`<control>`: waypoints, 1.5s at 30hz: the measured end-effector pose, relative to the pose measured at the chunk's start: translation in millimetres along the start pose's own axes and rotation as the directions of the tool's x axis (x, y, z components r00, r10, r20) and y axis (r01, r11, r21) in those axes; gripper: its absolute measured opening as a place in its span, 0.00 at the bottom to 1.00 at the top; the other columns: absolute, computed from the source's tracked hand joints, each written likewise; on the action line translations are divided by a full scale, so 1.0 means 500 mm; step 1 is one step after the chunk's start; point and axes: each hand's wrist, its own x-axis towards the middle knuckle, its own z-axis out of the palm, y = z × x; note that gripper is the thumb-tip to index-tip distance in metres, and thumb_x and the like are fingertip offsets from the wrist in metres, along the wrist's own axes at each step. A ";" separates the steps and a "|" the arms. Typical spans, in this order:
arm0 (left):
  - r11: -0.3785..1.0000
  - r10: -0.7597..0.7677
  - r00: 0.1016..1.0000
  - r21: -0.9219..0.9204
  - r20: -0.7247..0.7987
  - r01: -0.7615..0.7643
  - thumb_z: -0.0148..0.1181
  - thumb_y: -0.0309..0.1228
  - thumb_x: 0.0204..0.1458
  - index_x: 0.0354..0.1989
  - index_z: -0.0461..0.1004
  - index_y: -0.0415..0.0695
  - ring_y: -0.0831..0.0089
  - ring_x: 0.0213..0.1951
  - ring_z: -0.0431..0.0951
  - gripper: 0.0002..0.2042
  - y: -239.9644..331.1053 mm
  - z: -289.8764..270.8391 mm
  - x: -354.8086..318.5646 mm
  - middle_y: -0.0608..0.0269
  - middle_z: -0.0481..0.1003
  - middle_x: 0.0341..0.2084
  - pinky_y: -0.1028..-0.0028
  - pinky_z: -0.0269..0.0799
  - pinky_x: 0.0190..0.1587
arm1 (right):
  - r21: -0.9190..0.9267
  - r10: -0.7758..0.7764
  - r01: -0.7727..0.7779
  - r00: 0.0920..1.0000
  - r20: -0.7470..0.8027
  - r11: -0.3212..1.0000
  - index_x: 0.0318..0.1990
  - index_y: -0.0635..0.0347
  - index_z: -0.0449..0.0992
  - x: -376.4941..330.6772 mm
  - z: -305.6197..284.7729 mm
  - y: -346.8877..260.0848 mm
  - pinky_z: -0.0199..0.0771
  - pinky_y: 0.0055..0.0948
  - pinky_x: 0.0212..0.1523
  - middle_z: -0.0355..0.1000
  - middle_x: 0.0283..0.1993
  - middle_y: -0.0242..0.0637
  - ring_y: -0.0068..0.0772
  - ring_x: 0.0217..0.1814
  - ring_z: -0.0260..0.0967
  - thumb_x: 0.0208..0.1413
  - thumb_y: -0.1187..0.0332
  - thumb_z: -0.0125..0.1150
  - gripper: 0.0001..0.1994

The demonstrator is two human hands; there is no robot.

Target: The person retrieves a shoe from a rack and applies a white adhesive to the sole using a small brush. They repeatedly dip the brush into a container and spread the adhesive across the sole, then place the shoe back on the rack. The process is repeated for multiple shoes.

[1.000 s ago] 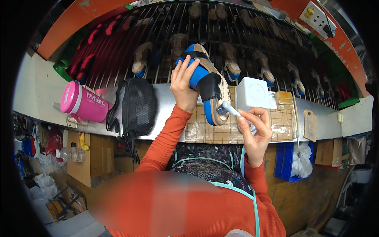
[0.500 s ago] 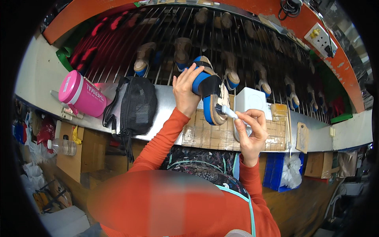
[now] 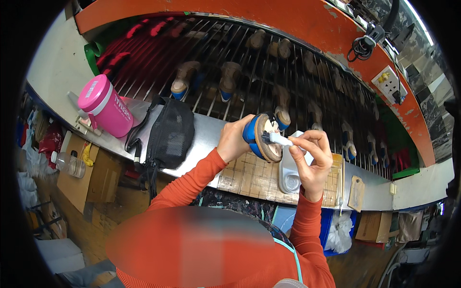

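My left hand (image 3: 234, 140) is closed around a blue shoe (image 3: 249, 134), its tan underside (image 3: 272, 153) tilted toward me and to the right. Between the fingertips of my right hand (image 3: 313, 162) is the pale handle of a small brush (image 3: 283, 139). The dark bristles touch the shoe's underside, where a patch looks dark. Just beyond the brush, a white plastic container (image 3: 288, 174) with a round recess stands on a tape-covered cardboard sheet (image 3: 240, 176). My right hand partly covers the container.
Behind the ledge, a rack of metal bars (image 3: 211, 103) carries several shoes, such as one blue-tipped shoe (image 3: 230, 79). On the left stand a pink thermal mug (image 3: 111, 113) and a black mesh bag (image 3: 170, 134). A cardboard tag (image 3: 356, 193) lies at the right.
The shoe has turned in my left hand, so its underside faces me more, and the hand now grips it from the left side. The brush stays on the underside. The whole view has shifted.
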 end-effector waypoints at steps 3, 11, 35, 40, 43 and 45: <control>1.000 -0.006 1.000 -0.022 -0.012 0.005 0.72 0.25 0.36 0.47 0.74 0.49 0.54 0.39 0.80 0.25 0.003 0.002 -0.001 0.53 0.79 0.34 0.67 0.75 0.41 | 0.022 0.051 -0.049 0.995 -0.080 0.999 0.38 0.62 0.82 0.008 0.011 -0.003 0.64 0.18 0.28 0.67 0.37 0.34 0.21 0.33 0.65 0.48 0.77 0.68 0.09; 1.000 0.008 0.997 0.013 -0.072 -0.007 0.72 0.23 0.32 0.47 0.75 0.51 0.57 0.40 0.81 0.27 -0.008 0.003 0.005 0.57 0.80 0.38 0.68 0.75 0.42 | -0.058 0.010 -0.012 0.999 -0.032 0.998 0.39 0.63 0.82 -0.009 0.005 -0.006 0.63 0.17 0.27 0.67 0.36 0.34 0.20 0.32 0.64 0.49 0.77 0.67 0.08; 0.995 -0.047 0.999 0.082 -0.022 0.048 0.72 0.24 0.29 0.49 0.74 0.51 0.54 0.40 0.80 0.30 -0.015 0.004 0.002 0.55 0.80 0.37 0.66 0.75 0.42 | -0.109 0.025 -0.040 0.990 -0.136 0.993 0.38 0.62 0.82 -0.047 0.014 -0.025 0.67 0.18 0.27 0.68 0.35 0.34 0.22 0.33 0.67 0.49 0.77 0.67 0.08; 0.979 -0.201 0.960 0.024 0.193 0.200 0.75 0.23 0.22 0.47 0.73 0.48 0.53 0.40 0.80 0.34 -0.016 -0.003 -0.011 0.54 0.80 0.35 0.65 0.74 0.45 | -0.096 0.002 -0.012 0.995 -0.098 0.995 0.39 0.61 0.82 -0.030 0.010 -0.016 0.67 0.19 0.27 0.68 0.35 0.34 0.23 0.33 0.66 0.48 0.76 0.68 0.09; 0.965 -0.260 0.884 0.083 0.389 0.247 0.76 0.23 0.21 0.47 0.74 0.44 0.57 0.41 0.80 0.34 -0.023 -0.003 -0.014 0.54 0.80 0.35 0.67 0.74 0.47 | -0.076 -0.010 0.005 0.998 -0.061 0.997 0.38 0.61 0.83 -0.019 0.007 -0.005 0.65 0.19 0.27 0.69 0.35 0.34 0.23 0.33 0.65 0.47 0.76 0.68 0.09; 0.951 -0.232 0.856 -0.077 0.463 0.299 0.77 0.23 0.21 0.47 0.73 0.40 0.63 0.41 0.80 0.35 -0.027 0.001 -0.019 0.57 0.80 0.36 0.70 0.73 0.48 | -0.069 -0.022 0.020 0.999 -0.033 0.997 0.38 0.61 0.83 -0.015 0.005 0.002 0.65 0.19 0.27 0.69 0.35 0.34 0.23 0.33 0.64 0.47 0.76 0.68 0.09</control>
